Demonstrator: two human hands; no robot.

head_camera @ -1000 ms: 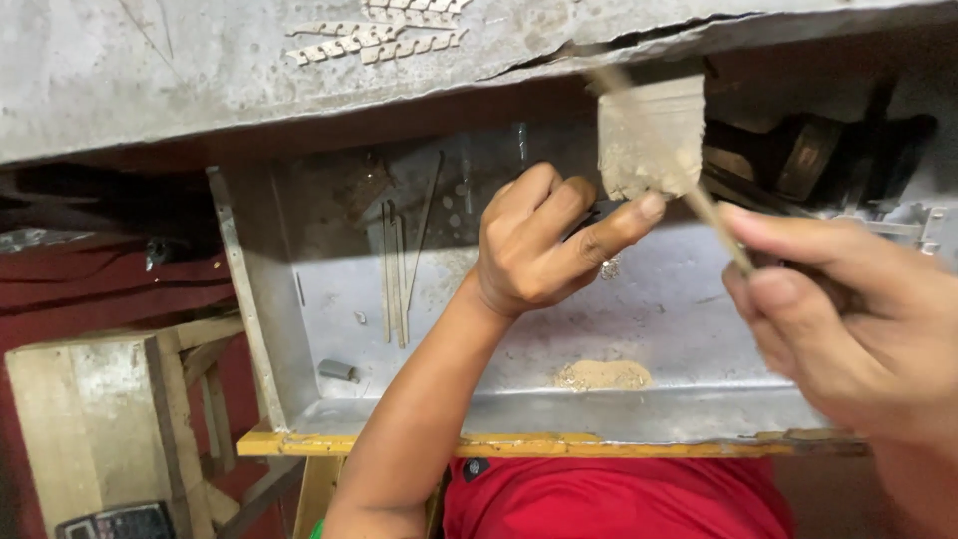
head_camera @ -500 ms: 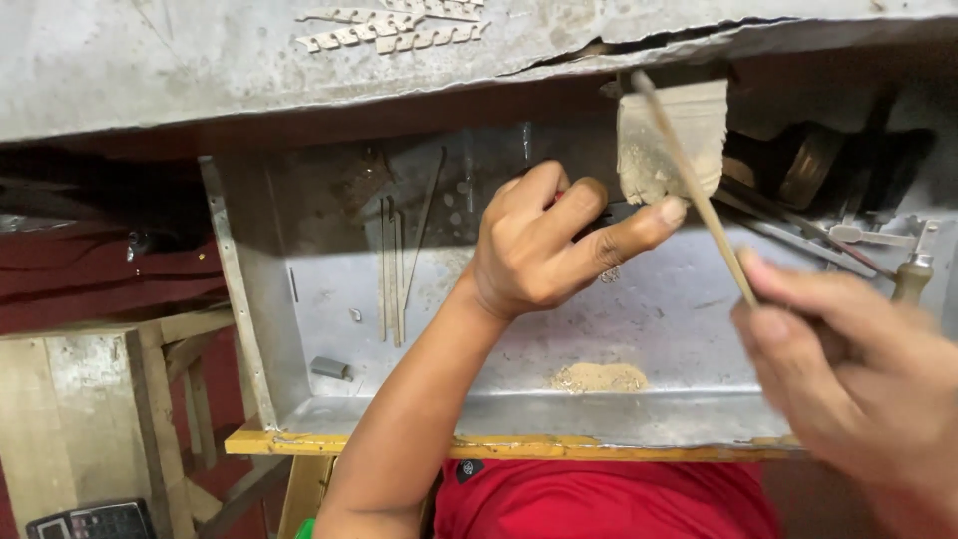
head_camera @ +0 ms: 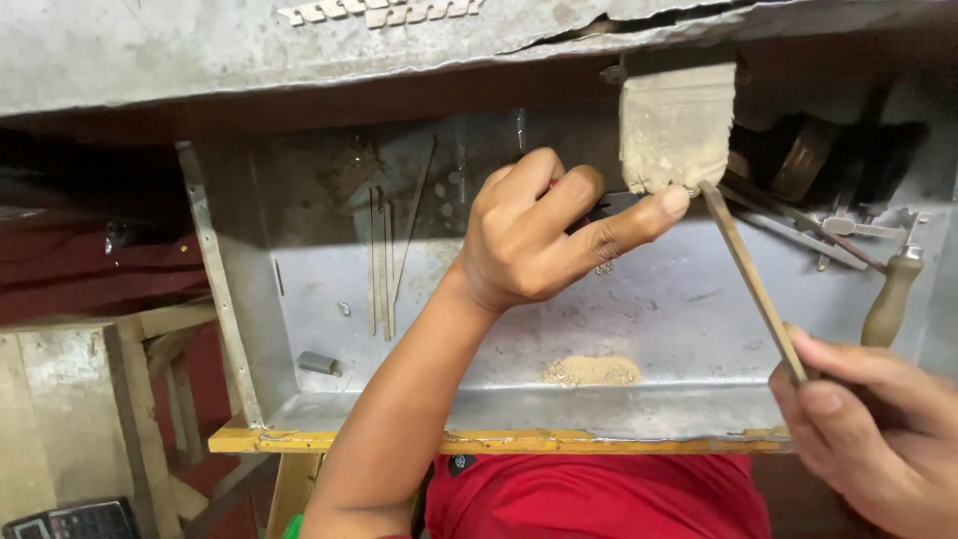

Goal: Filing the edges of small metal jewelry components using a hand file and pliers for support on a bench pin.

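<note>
Left hand (head_camera: 534,235) reaches up from the bottom of the view, forearm bare, fingers curled into a loose fist around something small with a trace of red showing between them; what that is I cannot make out. Its thumb sticks out to the right, and the tip presses against the lower edge of a pale, dusty wooden block (head_camera: 677,125) that juts out from under the grey, chipped bench top (head_camera: 200,50).

Right hand (head_camera: 878,429), low at the right edge, is clenched around the near end of a long, flat, brownish metal file (head_camera: 750,279). The file slants up and to the left, and its far tip meets the bottom right corner of the block, just beside the thumb tip.

Below all this hangs a shallow, grey sheet-metal tray (head_camera: 679,409) with a yellow-painted wooden front strip (head_camera: 499,440). A small heap of tan filing dust (head_camera: 592,371) lies on the tray floor, roughly under the block. Several thin metal rods (head_camera: 384,260) lean against the tray's back wall on the left, and a short grey metal piece (head_camera: 319,363) lies near the left corner. To the right, a tool with a rounded olive-brown wooden handle (head_camera: 891,299) sits among other dark tools.

Red cloth (head_camera: 599,496) fills the bottom centre. A dark calculator-like device (head_camera: 75,519) sits in the bottom left corner by a worn wooden stool (head_camera: 130,399).
</note>
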